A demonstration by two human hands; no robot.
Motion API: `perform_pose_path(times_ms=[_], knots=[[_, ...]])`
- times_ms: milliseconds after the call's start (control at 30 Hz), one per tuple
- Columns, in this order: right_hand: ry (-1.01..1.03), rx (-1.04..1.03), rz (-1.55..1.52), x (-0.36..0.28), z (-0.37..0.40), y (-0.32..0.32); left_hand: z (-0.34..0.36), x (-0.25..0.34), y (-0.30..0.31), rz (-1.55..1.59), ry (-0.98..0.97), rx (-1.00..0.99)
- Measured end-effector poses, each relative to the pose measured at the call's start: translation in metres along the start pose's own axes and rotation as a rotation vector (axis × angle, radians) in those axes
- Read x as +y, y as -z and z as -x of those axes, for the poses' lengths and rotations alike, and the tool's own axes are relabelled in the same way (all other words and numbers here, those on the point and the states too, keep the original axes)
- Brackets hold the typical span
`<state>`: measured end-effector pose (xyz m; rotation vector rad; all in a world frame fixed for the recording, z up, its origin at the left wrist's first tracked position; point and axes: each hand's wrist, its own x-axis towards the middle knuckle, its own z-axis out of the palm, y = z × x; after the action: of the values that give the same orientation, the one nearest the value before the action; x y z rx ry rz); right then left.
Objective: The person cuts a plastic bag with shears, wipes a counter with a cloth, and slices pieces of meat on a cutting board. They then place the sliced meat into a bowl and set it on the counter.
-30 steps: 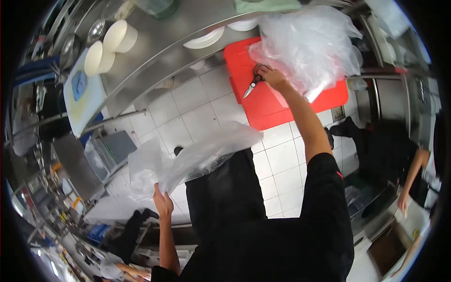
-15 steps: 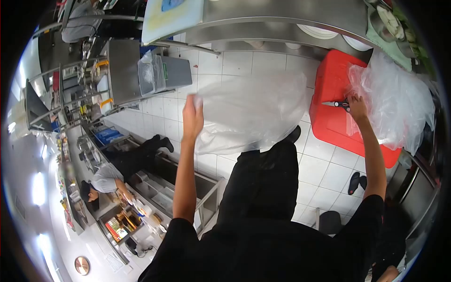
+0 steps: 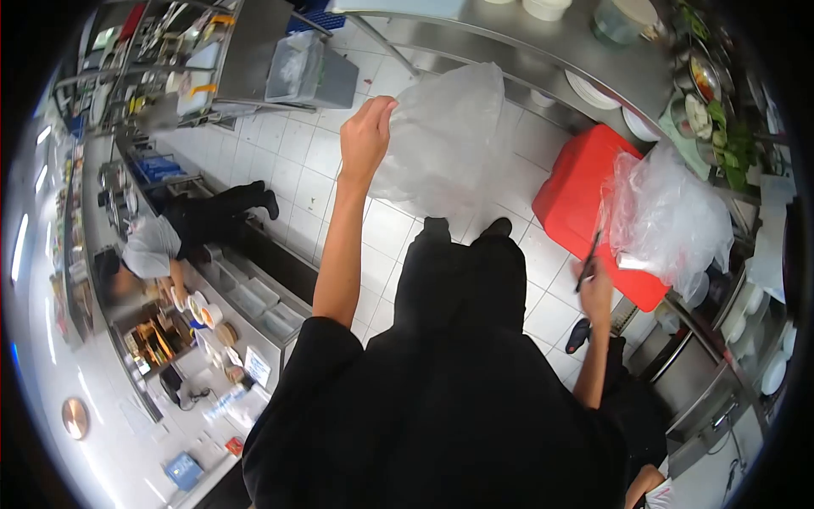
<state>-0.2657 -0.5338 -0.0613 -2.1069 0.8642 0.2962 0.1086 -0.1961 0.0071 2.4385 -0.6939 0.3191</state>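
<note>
My left hand (image 3: pixel 366 134) is closed on the top edge of a large clear plastic bag (image 3: pixel 445 140). The bag hangs out to the right of that hand, above the tiled floor and beyond my feet. In my right hand (image 3: pixel 595 293) is a pair of black-handled scissors (image 3: pixel 587 261), blurred by motion, with the blades pointing away from me. That hand is beside the near edge of a red box (image 3: pixel 572 191). A crumpled heap of clear plastic (image 3: pixel 674 220) lies on top of the box.
A steel worktable (image 3: pixel 517 38) with a shelf of white plates (image 3: pixel 591 89) runs across the far side. A grey bin (image 3: pixel 335 81) stands at the upper left. To the left, a co-worker (image 3: pixel 153 246) leans over a counter. Black slippers (image 3: pixel 578 336) lie on the floor.
My right hand has drawn the scissors back from over the red box toward me and turned them. My left hand has moved farther out, and the bag now hangs narrower. The whole view has shifted.
</note>
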Motion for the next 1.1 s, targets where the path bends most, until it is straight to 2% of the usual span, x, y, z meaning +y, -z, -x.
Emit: perform_pose_path(times_ms=[33,67,100,133,200,233,267,333,433,533,567,600,667,767,800,833,900,933,967,1033,1067,1100], knots=[[0.198,0.022,-0.226,-0.020,0.020,-0.017,-0.002,0.000,0.015,0.006,-0.034,-0.003],[0.095,-0.116,-0.236,-0.069,0.037,-0.014,0.003,0.004,0.032,0.014,-0.054,-0.018],[0.143,-0.146,-0.394,-0.095,0.046,-0.026,0.004,0.003,0.044,0.024,-0.085,-0.025],[0.096,-0.221,-0.433,-0.118,0.052,-0.035,0.003,-0.011,0.052,-0.014,-0.137,0.031],[0.129,-0.329,-0.489,-0.146,0.046,-0.056,0.016,-0.051,0.081,-0.100,-0.226,0.130],[0.073,-0.391,-0.585,-0.169,0.045,-0.059,0.024,-0.055,0.109,-0.085,0.002,0.139],[0.126,-0.410,-0.574,-0.182,0.039,-0.063,0.026,-0.058,0.139,-0.075,0.223,0.152],[0.248,-0.444,-0.554,-0.208,0.026,-0.071,0.036,-0.078,0.179,-0.071,0.260,0.418],[0.356,-0.454,-0.496,-0.250,0.019,-0.068,0.053,-0.075,0.238,-0.253,0.428,0.419],[0.319,-0.619,-0.443,-0.272,0.013,-0.061,0.073,-0.070,0.285,-0.250,0.555,0.502],[0.335,-0.643,-0.455,-0.275,0.014,-0.061,0.084,-0.081,0.302,-0.249,0.505,0.680],[0.349,-0.659,-0.417,-0.277,0.012,-0.065,0.094,-0.078,0.321,-0.156,0.556,0.862],[0.374,-0.696,-0.330,-0.275,0.016,-0.070,0.119,-0.074,0.352,-0.064,0.620,1.032],[0.417,-0.620,-0.485,-0.277,0.037,-0.089,0.144,-0.078,0.364,-0.052,0.556,0.741],[0.539,-0.517,-0.428,-0.283,0.039,-0.097,0.147,-0.065,0.361,-0.063,0.533,0.650],[0.654,-0.419,-0.370,-0.289,0.042,-0.107,0.148,-0.048,0.359,0.063,0.573,0.642],[0.911,-0.272,-0.183,-0.302,0.036,-0.137,0.157,-0.043,0.366,0.418,0.514,0.695],[1.088,-0.319,-0.151,-0.311,0.028,-0.155,0.158,-0.039,0.370,0.594,0.466,0.716],[1.270,-0.358,-0.116,-0.322,0.021,-0.172,0.150,-0.026,0.373,0.733,0.579,0.847],[1.509,-0.460,-0.103,-0.339,0.015,-0.215,0.134,-0.010,0.391,0.663,0.515,0.750],[1.515,-0.479,0.013,-0.337,0.007,-0.235,0.132,-0.005,0.396,0.628,0.487,0.698],[1.516,-0.500,0.128,-0.333,-0.001,-0.256,0.146,-0.029,0.419,0.248,0.533,0.476]])
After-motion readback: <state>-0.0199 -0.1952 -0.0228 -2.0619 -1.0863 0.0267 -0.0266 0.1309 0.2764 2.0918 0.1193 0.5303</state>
